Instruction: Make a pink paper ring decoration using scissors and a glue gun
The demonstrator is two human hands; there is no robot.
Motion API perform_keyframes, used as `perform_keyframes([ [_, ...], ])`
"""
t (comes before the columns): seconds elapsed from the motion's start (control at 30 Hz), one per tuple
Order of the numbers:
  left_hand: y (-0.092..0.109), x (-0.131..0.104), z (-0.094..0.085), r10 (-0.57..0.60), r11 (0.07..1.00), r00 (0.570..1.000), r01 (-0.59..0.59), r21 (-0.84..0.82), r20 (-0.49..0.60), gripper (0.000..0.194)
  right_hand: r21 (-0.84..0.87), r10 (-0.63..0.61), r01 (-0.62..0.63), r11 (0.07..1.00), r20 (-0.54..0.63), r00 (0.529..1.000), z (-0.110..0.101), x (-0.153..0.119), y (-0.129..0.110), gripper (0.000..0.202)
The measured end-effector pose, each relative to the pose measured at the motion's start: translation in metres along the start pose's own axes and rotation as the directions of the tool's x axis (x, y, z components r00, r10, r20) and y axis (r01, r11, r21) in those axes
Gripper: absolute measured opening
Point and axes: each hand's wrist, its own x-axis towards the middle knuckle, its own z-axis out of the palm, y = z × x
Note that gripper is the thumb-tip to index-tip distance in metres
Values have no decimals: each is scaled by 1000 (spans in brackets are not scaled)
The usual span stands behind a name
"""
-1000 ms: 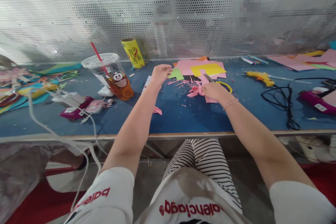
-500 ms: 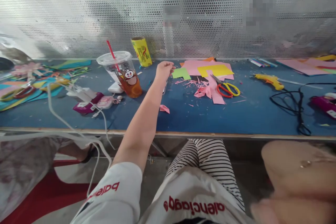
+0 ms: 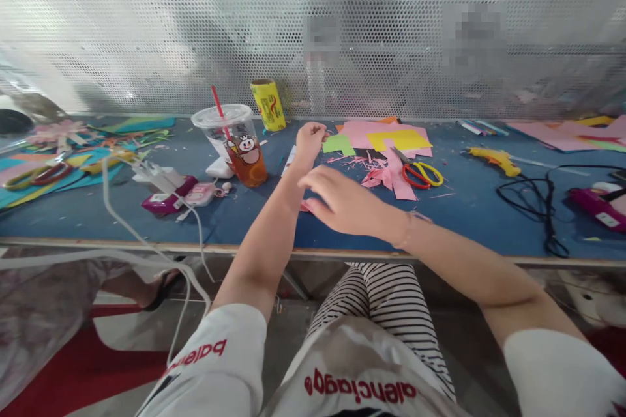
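My left hand [image 3: 311, 142] is over the blue table [image 3: 254, 221], just left of a green paper piece [image 3: 341, 144], its fingers curled together; what they hold, if anything, is too small to tell. Nearer me, my right hand [image 3: 342, 201] hovers with thumb and fingers apart and nothing between them. Below it, a small pink scrap is mostly hidden. Red-and-yellow scissors [image 3: 424, 174] lie on pink paper strips [image 3: 398, 172], beside a yellow sheet [image 3: 398, 140]. Partly behind my left hand lies a pale flat object [image 3: 289, 159].
A lidded drink cup [image 3: 239, 146] and a yellow tube [image 3: 268, 105] stand left of my hands. Purple power strips [image 3: 169, 195] and white cables lie further left. On the right are a yellow glue gun [image 3: 495, 161] and black cable [image 3: 548, 208]. A person's leg shows lower left.
My right hand has moved from the blurred lower right corner to over the table, near my left forearm. My left hand stays near the green paper, and the view has shifted slightly.
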Motion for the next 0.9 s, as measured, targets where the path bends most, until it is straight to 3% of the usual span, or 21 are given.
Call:
perform_keyframes([
  [0.07,-1,0,0,-17,1000,1000,17,-19,-11,9,-36,109,-107,994,30,994,23,-9,14,63],
  [0.13,-3,0,-1,-75,997,997,75,-27,-19,8,-38,112,-108,993,125,986,44,-14,27,79],
  [0.23,-7,0,0,-124,992,992,124,-38,-19,10,-75,117,-104,992,200,973,58,-17,38,76],
  [0.47,-13,-3,8,-52,998,998,54,-46,45,11,-325,82,29,945,322,943,40,-12,34,71],
  [0.57,-12,-8,13,-34,999,998,34,5,52,9,-370,40,95,924,341,939,26,-16,44,64],
  [0.67,-12,-18,24,-77,997,984,76,11,160,5,-299,38,39,953,248,968,2,-25,70,60],
  [0.77,-14,-31,36,-145,987,931,161,-20,336,5,-108,235,-232,967,14,972,-23,-34,106,61],
  [0.83,-14,-39,42,-174,976,893,214,-50,415,12,86,386,-377,922,-160,908,-31,-41,128,57],
  [0.9,-14,-45,47,-196,958,866,269,-99,461,19,292,528,-454,842,-276,803,-32,-47,145,55],
])
